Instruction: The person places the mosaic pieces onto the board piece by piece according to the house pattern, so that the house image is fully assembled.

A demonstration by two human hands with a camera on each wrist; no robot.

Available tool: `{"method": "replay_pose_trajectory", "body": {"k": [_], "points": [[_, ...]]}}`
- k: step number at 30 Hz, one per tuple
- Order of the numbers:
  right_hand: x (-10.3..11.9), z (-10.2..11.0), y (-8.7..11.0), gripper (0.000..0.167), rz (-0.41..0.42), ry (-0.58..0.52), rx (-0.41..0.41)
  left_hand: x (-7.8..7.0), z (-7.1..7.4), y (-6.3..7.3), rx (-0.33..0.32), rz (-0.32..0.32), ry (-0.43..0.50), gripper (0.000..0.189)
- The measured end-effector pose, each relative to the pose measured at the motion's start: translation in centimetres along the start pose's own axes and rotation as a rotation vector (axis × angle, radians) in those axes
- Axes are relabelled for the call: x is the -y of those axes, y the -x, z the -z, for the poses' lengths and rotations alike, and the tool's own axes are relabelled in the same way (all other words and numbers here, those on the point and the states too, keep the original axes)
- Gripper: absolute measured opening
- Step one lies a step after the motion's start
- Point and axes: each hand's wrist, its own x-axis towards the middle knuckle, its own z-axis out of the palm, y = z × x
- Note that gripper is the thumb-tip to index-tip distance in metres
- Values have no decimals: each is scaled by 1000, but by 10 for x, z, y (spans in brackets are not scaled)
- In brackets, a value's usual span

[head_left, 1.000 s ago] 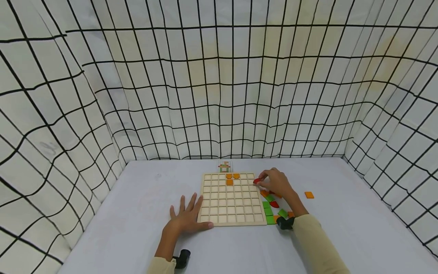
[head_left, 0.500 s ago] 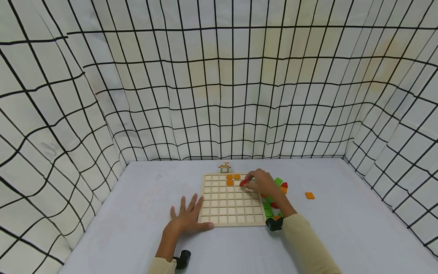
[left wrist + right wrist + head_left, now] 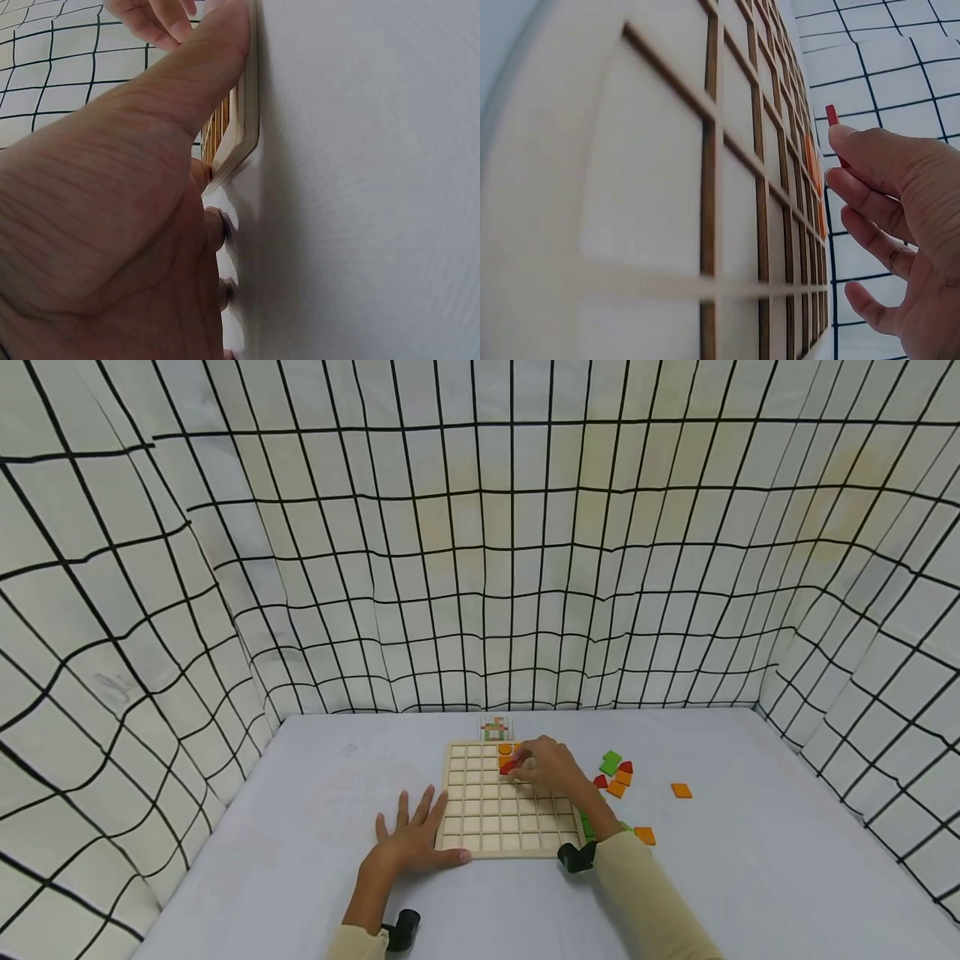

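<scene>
A wooden grid board (image 3: 480,817) lies on the white table. My left hand (image 3: 411,845) rests spread at its near left corner, with the thumb (image 3: 214,56) along the near edge. Over the upper part of the board, my right hand (image 3: 551,768) pinches a thin red piece (image 3: 507,767) between thumb and fingers. In the right wrist view that red piece (image 3: 831,116) is edge-on, held off the board. An orange round piece (image 3: 505,749) and an orange square (image 3: 505,761) sit in cells beside the fingertips. Another orange piece is partly hidden by the right hand.
Behind the board lies a small pattern card (image 3: 496,728). Loose green (image 3: 611,762), red and orange pieces are scattered right of the board, some under the right forearm. A lone orange square (image 3: 681,791) lies farther right. White walls with black netting (image 3: 510,610) surround the table.
My right hand has carried the red piece left, from the board's right edge to just below the orange square. The left hand has stayed in place.
</scene>
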Motion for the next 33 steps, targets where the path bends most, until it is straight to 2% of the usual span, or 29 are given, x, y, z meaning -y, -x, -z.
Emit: {"method": "replay_pose_trajectory", "body": {"k": [7,15,21,29,33], "points": [[10,-12,-7,22,-8,-24,19,-1,1,1,1,-12,4,107],[23,-23,-10,20,0,-28,3,-3,2,4,-5,-17,5,107],[33,-29,-15,22,6,27,-8,0,1,3,-9,-17,4,107],[42,-40,-19,25,-47,133,12,3,-2,1,-5,-14,2,108],[45,-41,-20,24,-68,127,6,3,-1,0,-10,-19,-5,107]]}}
